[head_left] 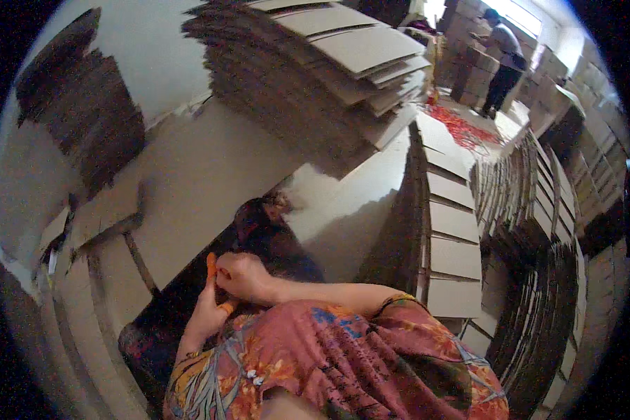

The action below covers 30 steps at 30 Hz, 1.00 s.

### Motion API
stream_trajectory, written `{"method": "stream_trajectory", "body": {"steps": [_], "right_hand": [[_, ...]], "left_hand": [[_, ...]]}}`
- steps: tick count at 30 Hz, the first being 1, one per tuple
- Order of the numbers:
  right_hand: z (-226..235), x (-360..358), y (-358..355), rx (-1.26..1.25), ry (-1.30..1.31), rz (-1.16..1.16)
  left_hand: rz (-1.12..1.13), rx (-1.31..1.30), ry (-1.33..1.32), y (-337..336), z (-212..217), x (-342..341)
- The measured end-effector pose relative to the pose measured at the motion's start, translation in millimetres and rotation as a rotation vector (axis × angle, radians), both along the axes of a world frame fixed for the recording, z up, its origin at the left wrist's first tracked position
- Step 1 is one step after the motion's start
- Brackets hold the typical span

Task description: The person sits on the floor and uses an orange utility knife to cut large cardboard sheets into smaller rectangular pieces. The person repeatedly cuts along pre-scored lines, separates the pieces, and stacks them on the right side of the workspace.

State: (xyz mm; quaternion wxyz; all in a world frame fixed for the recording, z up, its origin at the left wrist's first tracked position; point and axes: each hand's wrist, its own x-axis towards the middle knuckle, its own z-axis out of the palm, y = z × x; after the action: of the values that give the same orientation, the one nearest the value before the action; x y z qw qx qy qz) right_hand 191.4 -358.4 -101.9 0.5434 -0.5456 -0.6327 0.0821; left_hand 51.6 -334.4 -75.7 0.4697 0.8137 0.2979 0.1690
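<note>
My left hand is held in front of my lap. Bright orange coverings wrap two of its digits; one points up and the other sticks out to the side, apart from it. My right hand is curled closed against the left hand's fingers, and the forearm crosses in from the right. Whatever its fingertips grip is hidden behind the fist. Dark trousers show beyond the hands, and a flowered reddish garment covers my body.
Flat cardboard sheets are piled high ahead, with more stacks at right and a leaning bundle at left. Red strips litter the far floor. Another person stands by stacked boxes at the back right.
</note>
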Motion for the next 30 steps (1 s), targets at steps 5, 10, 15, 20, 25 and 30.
{"method": "stream_trajectory", "body": {"steps": [5, 10, 15, 20, 25, 30], "right_hand": [[-7.3, 8.2, 3.0, -0.023, -0.016, 0.001], [3.6, 5.1, -7.5, -0.016, 0.086, 0.172], [-17.5, 6.2, 1.3, -0.255, -0.088, 0.276], [-17.1, 10.9, -0.1, -0.403, -0.107, 0.25], [-4.4, 10.1, -7.0, -0.428, -0.245, 0.126], [-0.4, 8.5, -4.9, -0.334, -0.059, 0.198]], "left_hand": [[0.127, 0.421, -0.055, -0.9, -13.2, 1.4], [0.247, 0.675, -0.042, 4.9, -15.0, -7.7], [0.143, 0.747, 0.288, 3.4, -19.1, -10.7], [0.092, 0.688, 0.109, -4.3, -16.8, -3.4], [0.079, 0.706, 0.05, -7.1, -14.3, -3.5], [0.2, 0.698, -0.143, -4.7, -11.3, -6.0]]}}
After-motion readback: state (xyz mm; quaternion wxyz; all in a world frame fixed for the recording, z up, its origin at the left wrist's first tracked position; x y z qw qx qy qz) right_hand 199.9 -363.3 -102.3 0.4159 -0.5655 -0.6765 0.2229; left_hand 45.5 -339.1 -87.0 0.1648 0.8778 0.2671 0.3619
